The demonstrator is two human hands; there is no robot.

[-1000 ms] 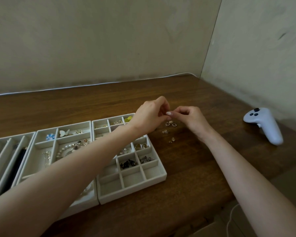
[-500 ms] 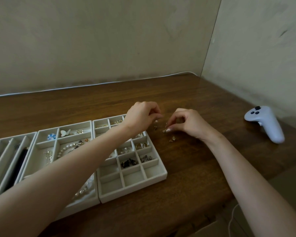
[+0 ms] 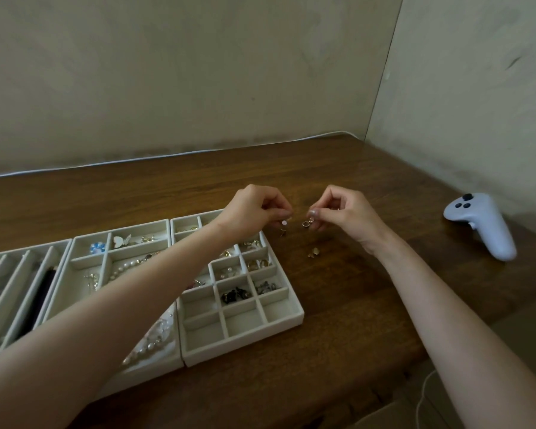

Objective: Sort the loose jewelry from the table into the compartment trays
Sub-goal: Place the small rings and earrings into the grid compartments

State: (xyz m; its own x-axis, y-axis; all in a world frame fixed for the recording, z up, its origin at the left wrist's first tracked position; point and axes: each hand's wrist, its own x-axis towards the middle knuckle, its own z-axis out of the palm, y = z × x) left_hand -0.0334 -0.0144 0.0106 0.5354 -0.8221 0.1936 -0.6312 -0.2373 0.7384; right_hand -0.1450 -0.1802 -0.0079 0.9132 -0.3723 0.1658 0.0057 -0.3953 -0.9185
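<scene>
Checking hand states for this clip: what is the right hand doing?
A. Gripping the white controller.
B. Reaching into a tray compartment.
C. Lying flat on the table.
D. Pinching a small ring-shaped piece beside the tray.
D: the right hand pinches a small ring-shaped piece over the table, right of the compartment tray; the left hand pinches a small stud; the white controller lies untouched.
</scene>
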